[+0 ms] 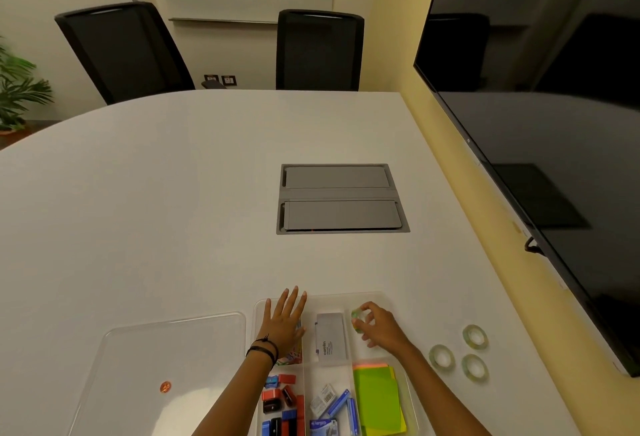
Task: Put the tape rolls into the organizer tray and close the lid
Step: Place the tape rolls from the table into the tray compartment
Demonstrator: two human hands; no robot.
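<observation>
Right hand [379, 328]: fingers curled round a tape roll [357, 318], pinching it by the rim over the tray's far right compartment.
Held roll: greenish, clear, at the fingertips on the hand's left side; whether touching the compartment floor, cannot tell.
Left hand [282, 323]: spread flat, palm down, fingers splayed over the far left compartment of the organizer tray [313, 297], gripping nothing; dark bands at the wrist.
Tray: clear plastic, near the table's front edge, between the lid and the loose rolls.
Middle far compartment: grey box [330, 338] between the two hands.
Under the left palm: colourful small items, mostly hidden.
Near left compartments: red, blue and black small pieces [282, 404].
Near middle compartment: blue staple boxes [334, 408].
Near right compartment: green sticky notes [377, 397], just below the right wrist.
Loose tape rolls [460, 354]: three, lying flat on the table to the right of the tray, close together in a triangle, apart from the right hand.
Lid [166, 366]: clear, flat on the table just left of the tray, an orange sticker [165, 387] on it.
Table [173, 210]: white, with a grey cable hatch [341, 198] set in beyond the tray.
</observation>
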